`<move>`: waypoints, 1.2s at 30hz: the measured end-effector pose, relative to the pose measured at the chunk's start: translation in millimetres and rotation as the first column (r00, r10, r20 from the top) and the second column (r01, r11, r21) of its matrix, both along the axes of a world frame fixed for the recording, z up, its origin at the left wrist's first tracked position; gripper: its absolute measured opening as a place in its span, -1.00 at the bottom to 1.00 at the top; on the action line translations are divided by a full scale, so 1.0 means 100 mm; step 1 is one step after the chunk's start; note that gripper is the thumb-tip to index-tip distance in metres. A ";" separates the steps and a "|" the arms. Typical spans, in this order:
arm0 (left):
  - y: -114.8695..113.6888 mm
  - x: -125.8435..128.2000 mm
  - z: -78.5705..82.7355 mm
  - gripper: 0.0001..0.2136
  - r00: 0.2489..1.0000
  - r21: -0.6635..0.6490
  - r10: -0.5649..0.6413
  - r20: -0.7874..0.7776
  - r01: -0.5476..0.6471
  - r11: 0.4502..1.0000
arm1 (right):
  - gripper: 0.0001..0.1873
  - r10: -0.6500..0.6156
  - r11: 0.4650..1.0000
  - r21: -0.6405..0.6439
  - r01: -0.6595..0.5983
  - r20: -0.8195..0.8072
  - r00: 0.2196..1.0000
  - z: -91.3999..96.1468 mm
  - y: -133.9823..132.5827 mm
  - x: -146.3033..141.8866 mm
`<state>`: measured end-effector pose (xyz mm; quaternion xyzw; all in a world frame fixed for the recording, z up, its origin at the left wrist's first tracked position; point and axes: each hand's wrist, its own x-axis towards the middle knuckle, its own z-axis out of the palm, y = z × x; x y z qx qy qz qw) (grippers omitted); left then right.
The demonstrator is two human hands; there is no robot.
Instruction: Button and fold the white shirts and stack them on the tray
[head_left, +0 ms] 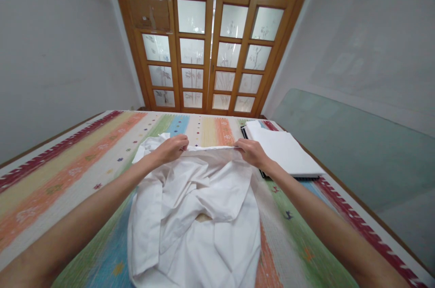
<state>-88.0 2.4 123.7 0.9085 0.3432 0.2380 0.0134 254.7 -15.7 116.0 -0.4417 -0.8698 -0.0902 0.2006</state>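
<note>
A white shirt, rumpled and with loose folds, lies on the striped bed cover in front of me. My left hand pinches its far edge on the left side. The same edge is gripped further right by my right hand, and the stretch between the two hands is pulled nearly straight. Part of the shirt bunches up beyond my left wrist. The near end of the cloth runs out of the bottom of the view, and my fingertips are partly hidden behind the fabric.
A flat stack of folded white cloth, with black material beneath, lies to the right of my right hand. A pale green headboard-like panel stands along the right wall. Wooden glazed doors are beyond the bed's far edge.
</note>
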 end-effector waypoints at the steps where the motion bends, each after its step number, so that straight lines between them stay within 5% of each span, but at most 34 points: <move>1: 0.00 -0.01 -0.01 -0.79 1.000 0.019 0.007 -0.004 -0.007 1.000 | -0.78 -0.019 1.000 -0.014 0.020 0.017 1.000 0.00 0.00 0.02; 6: 0.03 -0.06 0.00 -0.89 0.999 -0.056 -0.015 0.045 0.017 0.998 | -0.78 -0.134 0.982 -0.122 0.144 0.088 0.987 0.02 0.03 0.13; 11: 0.04 -0.09 0.06 -0.92 0.997 -0.218 0.004 0.083 0.014 0.976 | -0.83 -0.012 0.982 -0.191 0.003 -0.044 0.999 0.08 0.09 0.19; 17: 0.04 -0.10 -0.01 -0.89 0.992 -0.096 -0.034 0.123 0.046 0.994 | -0.79 0.008 0.989 -0.135 -0.052 -0.311 0.950 0.07 0.09 0.16; 21: 0.10 -0.15 -0.08 -0.84 0.998 -0.156 -0.058 0.025 0.061 0.986 | -0.82 -0.018 0.971 -0.237 -0.044 -0.256 0.966 0.07 0.08 0.18; 25: 0.19 -0.18 -0.09 -0.62 0.997 -0.279 0.033 -0.069 -0.051 0.959 | -0.74 -0.030 0.939 -0.342 -0.013 -0.119 0.992 0.10 0.14 0.22; 28: 0.28 -0.22 -0.03 -0.50 0.983 -0.455 0.091 -0.159 -0.155 0.877 | -0.77 -0.035 0.892 -0.451 0.023 -0.018 0.999 0.12 0.24 0.24; 31: 0.38 -0.34 0.09 -0.49 0.954 -0.624 0.090 -0.286 -0.257 0.738 | -0.83 0.060 0.778 -0.629 0.006 0.085 0.995 0.14 0.34 0.27; 34: 0.48 -0.57 0.20 -0.64 0.930 -0.830 0.020 -0.366 -0.337 0.444 | -0.88 0.161 0.610 -0.792 0.029 0.159 0.974 0.19 0.45 0.31; 36: 0.54 -0.74 0.23 -0.72 0.935 -0.895 0.060 -0.350 -0.353 0.272 | -0.92 0.127 0.580 -0.807 0.111 0.224 0.966 0.23 0.55 0.32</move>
